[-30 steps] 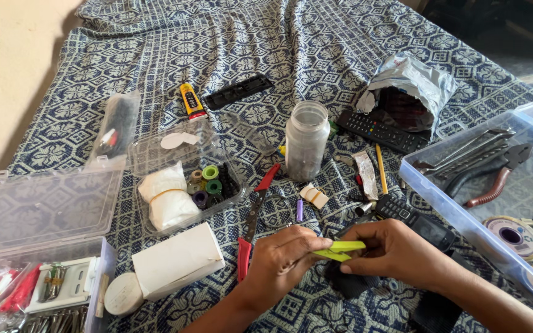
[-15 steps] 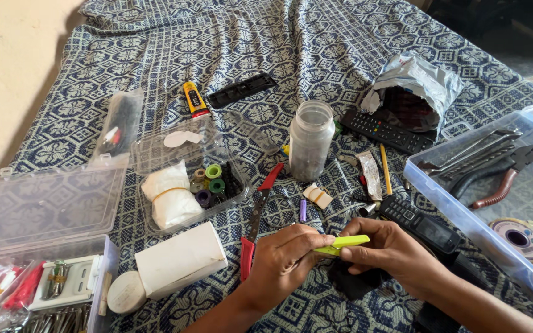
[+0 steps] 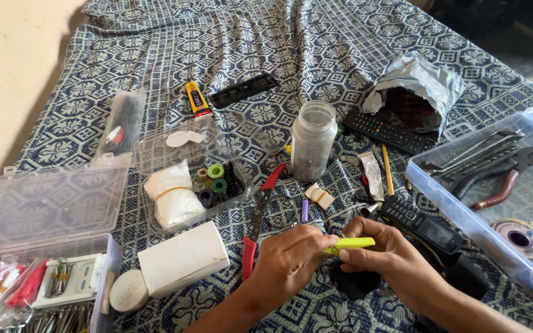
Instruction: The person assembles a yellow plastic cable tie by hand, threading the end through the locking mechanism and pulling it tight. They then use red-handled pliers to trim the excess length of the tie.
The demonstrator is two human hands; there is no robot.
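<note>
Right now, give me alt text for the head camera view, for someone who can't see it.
Two hands, left hand and right hand, hold a small yellow-green tool over a blue patterned cloth. Around them lie a clear jar, red-handled pliers, a black remote and clear plastic boxes of small parts.

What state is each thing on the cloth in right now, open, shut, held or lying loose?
Yellow-green tool: held by left hand and right hand.
Clear jar: upright; cannot tell whether capped.
Small clear box: open, holding tape rolls.
Hinged case: lid open.
Foil bag: mouth open.
Red-handled pliers: lying flat, untouched.
Glue tube: capped, lying down.
</note>
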